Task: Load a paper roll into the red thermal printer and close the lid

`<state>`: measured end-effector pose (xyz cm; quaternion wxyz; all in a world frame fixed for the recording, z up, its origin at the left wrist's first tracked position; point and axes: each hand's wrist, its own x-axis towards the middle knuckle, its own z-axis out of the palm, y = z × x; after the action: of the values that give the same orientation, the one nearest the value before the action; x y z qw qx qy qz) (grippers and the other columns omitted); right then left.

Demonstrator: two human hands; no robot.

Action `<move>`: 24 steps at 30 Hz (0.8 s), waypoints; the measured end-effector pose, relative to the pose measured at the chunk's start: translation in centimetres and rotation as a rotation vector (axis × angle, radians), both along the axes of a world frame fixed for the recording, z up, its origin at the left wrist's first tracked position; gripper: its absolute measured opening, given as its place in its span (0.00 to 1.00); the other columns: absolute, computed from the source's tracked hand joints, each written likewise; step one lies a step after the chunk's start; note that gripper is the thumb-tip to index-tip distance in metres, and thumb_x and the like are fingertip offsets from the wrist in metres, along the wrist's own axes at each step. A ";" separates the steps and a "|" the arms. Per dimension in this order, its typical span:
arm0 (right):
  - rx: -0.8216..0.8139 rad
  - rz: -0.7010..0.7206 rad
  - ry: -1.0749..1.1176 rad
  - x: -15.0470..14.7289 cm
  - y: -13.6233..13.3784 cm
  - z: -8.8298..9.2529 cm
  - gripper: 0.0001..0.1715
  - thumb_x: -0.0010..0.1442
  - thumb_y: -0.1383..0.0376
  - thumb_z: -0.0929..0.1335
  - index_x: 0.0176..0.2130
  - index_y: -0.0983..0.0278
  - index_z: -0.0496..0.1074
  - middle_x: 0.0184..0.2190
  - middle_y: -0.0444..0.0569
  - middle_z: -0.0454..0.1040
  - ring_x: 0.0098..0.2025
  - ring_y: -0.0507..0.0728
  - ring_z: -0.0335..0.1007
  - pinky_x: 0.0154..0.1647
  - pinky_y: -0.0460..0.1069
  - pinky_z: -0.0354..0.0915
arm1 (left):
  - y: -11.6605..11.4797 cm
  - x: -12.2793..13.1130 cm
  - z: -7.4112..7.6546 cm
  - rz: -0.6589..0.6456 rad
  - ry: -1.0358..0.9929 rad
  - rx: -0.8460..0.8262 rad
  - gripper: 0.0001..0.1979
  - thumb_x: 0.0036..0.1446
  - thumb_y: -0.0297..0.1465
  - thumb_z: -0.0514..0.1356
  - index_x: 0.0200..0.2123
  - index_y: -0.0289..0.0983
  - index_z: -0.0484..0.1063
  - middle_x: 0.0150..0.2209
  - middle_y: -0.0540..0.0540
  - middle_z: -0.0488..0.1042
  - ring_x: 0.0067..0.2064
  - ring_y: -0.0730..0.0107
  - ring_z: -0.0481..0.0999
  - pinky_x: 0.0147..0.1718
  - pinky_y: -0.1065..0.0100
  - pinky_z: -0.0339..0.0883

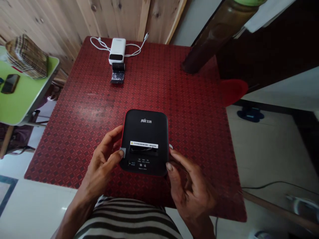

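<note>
A flat black receipt printer (147,132) with rounded corners and a white "FEIE" logo is in front of me, close to the table's near edge. Across its paper slot runs a white warning label (144,144), with small buttons and icons below. My left hand (104,159) is closed on the left side, its thumb over a grey tab (123,152) at the edge. At the lower right corner, my right hand (189,181) grips the side between thumb and fingers. The printer's underside is hidden, so I cannot tell whether it rests on the table.
The red patterned table (194,126) carries a white power bank (117,49) with a white cable (136,49), a small black roll (118,73) and a tall dark bottle (211,36). A red stool (234,91) stands at right; a green table (20,103) holds a phone (10,83) and plaid bag (28,54).
</note>
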<state>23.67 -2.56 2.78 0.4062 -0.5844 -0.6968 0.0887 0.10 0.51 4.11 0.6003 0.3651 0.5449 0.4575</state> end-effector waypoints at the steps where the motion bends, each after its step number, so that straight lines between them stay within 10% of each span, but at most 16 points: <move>1: 0.004 0.002 -0.002 0.0 0.1 0.0 0.17 0.77 0.70 0.72 0.62 0.61 0.79 0.52 0.54 0.91 0.49 0.60 0.93 0.53 0.52 0.87 | 0.0 0.1 0.0 0.007 -0.009 -0.008 0.27 0.72 0.39 0.70 0.72 0.52 0.76 0.76 0.47 0.74 0.80 0.45 0.68 0.73 0.49 0.72; 14: 0.018 0.137 -0.101 0.8 1.1 1.5 0.13 0.78 0.71 0.71 0.60 0.65 0.77 0.52 0.55 0.90 0.53 0.57 0.91 0.60 0.48 0.82 | -0.3 0.0 -1.3 0.017 -0.034 0.036 0.28 0.71 0.39 0.69 0.72 0.50 0.77 0.74 0.45 0.77 0.72 0.46 0.78 0.63 0.55 0.77; 20: 0.099 0.309 -0.226 -0.9 5.7 3.7 0.15 0.76 0.78 0.70 0.57 0.67 0.78 0.53 0.58 0.89 0.55 0.61 0.88 0.62 0.56 0.82 | -0.1 -0.6 -2.8 -0.046 0.055 0.210 0.28 0.73 0.45 0.67 0.73 0.49 0.75 0.73 0.42 0.76 0.71 0.43 0.78 0.68 0.45 0.73; 24: -0.169 0.458 -0.495 -3.3 9.4 4.6 0.17 0.76 0.78 0.68 0.59 0.68 0.80 0.55 0.59 0.87 0.56 0.66 0.86 0.60 0.61 0.83 | -0.5 -0.7 -4.8 -0.046 0.155 0.343 0.32 0.75 0.49 0.64 0.77 0.48 0.70 0.74 0.39 0.72 0.74 0.39 0.72 0.72 0.40 0.65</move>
<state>20.33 6.88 7.37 0.1446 -0.4482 -0.8775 0.0905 -0.57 0.01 -0.64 0.4959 0.5087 0.4949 0.5004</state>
